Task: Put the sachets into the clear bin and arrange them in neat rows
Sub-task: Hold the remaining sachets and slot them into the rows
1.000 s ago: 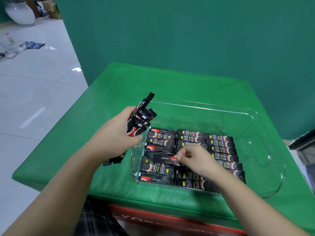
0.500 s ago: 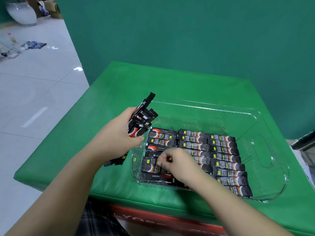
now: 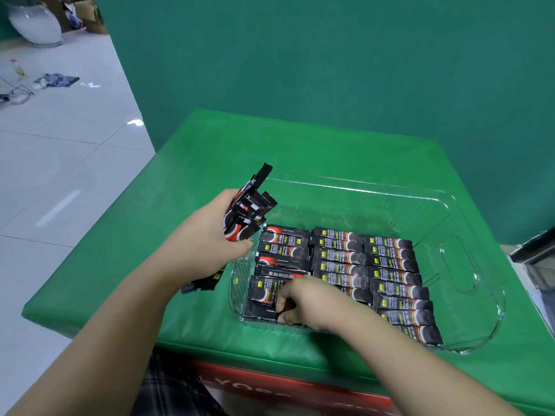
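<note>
Down and nearer goes the right hand since a moment ago, from the middle of the left column to the near-left corner of the clear bin, and the sachet it carried now lies low among the others. That hand reaches in from the near right, forearm angled across the bin's near wall, knuckles up, fingers curled and pinching the edge of a sachet at the near end of the left column. Over at the bin's left rim, the left hand hovers with its forearm coming up from the near left, fingers and thumb wrapped round a bundle of sachets that fans upward and away, some ends poking out below the wrist. Inside the bin, the laid sachets sit in three columns along the near half, the middle and right ones tidy. All of it rests on the green-covered table.
</note>
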The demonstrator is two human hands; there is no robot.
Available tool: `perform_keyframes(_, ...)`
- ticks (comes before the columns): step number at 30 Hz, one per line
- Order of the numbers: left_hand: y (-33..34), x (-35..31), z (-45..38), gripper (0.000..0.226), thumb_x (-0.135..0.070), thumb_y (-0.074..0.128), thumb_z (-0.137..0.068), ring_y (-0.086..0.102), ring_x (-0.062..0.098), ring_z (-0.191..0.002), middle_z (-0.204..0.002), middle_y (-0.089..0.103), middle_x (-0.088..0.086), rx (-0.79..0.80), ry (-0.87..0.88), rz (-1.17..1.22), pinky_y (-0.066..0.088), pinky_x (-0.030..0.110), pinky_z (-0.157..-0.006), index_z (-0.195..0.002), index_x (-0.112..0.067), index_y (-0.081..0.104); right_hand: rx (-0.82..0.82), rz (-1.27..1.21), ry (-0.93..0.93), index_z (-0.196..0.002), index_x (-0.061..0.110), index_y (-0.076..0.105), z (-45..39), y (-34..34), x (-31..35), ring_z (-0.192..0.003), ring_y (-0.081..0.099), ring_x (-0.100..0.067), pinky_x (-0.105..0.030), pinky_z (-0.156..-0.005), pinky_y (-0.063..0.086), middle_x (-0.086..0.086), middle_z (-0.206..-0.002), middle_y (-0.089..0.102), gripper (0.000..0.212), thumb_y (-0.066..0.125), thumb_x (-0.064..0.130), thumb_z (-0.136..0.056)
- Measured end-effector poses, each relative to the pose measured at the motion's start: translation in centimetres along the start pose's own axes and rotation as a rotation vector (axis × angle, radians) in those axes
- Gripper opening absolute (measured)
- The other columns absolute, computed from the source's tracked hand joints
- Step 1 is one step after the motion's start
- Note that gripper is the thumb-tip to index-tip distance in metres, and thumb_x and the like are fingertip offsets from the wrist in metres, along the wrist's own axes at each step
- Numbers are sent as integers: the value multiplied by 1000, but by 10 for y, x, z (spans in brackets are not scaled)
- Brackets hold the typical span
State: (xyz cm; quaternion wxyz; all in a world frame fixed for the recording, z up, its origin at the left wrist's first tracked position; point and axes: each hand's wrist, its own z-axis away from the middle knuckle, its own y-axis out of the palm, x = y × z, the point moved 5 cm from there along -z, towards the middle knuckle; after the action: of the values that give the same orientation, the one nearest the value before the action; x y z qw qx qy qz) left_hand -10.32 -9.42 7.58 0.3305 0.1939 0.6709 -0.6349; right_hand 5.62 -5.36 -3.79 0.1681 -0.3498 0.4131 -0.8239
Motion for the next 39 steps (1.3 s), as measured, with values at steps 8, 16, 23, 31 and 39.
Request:
perform_keyframes(8, 1, 2, -1, 52, -21, 73, -80, 58, -3, -74, -88, 62, -21, -6, 3, 28, 47, 21, -69, -113, -43, 39, -63, 127, -27, -107, 21, 64, -5, -6, -1, -97, 59, -23, -28, -77, 46, -3, -108, 64, 27, 69, 30, -82)
perform_keyframes(16, 1, 3, -2, 53, -20, 73, -80, 59, -1, -77, -90, 62, -19, 1, 11, 46, 48, 22, -72, -114, -43, 39, -75, 62, -54, -101, 21, 68, -9, -3, -1, -97, 61, -20, -30, -82, 50, 0, -106, 66, 18, 69, 26, -84)
perform_keyframes(23, 2, 3, -4, 52, -21, 73, -79, 57, -5, -73, -88, 62, -19, 3, 14, 46, 44, 20, -65, -113, -43, 40, -190, 149, -156, -113, 19, 66, -14, 1, 1, -115, 46, -20, -30, -92, 43, -2, -116, 58, 26, 63, 24, -88)
perform_keyframes(31, 3, 5, -7, 54, -20, 73, -79, 59, -3, -73, -90, 64, -14, 38, 28, 48, 44, 18, -64, -117, -42, 42, -462, -16, -122, -131, 21, 52, 3, -40, 12, -120, 47, -15, -34, -103, 38, 2, -127, 55, 43, 57, 37, -91)
perform_keyframes(39, 3, -3, -8, 60, -13, 72, -78, 56, -5, -71, -83, 62, -15, 90, 82, 1, 41, 8, -59, -114, -47, 38, -738, -435, -203, -125, 17, 50, 19, -91, 49, -102, 53, -4, -23, -92, 41, 6, -117, 57, 29, 50, 24, -96)
